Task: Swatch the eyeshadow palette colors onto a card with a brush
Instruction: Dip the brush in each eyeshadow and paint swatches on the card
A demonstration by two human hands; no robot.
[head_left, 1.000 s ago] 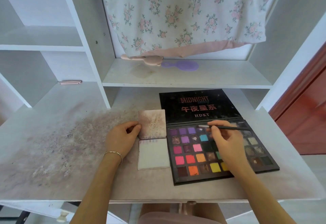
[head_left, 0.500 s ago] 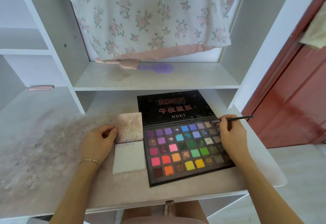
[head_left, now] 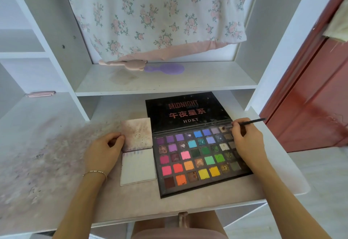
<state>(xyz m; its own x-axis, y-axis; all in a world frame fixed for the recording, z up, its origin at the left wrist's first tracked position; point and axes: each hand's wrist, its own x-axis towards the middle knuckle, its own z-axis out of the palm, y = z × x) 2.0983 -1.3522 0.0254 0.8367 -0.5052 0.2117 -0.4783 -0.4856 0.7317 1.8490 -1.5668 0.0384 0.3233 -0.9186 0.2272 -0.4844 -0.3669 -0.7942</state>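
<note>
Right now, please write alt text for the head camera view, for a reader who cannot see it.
The right hand dips a thin brush into a brownish top-row pan of an open eyeshadow palette. The left hand steadies a small swatch card beside it.

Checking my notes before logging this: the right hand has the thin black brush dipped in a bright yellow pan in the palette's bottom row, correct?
Not quite. In the head view the right hand holds the thin black brush with its tip at a brownish pan in the top row of the black eyeshadow palette, not yellow.
</note>
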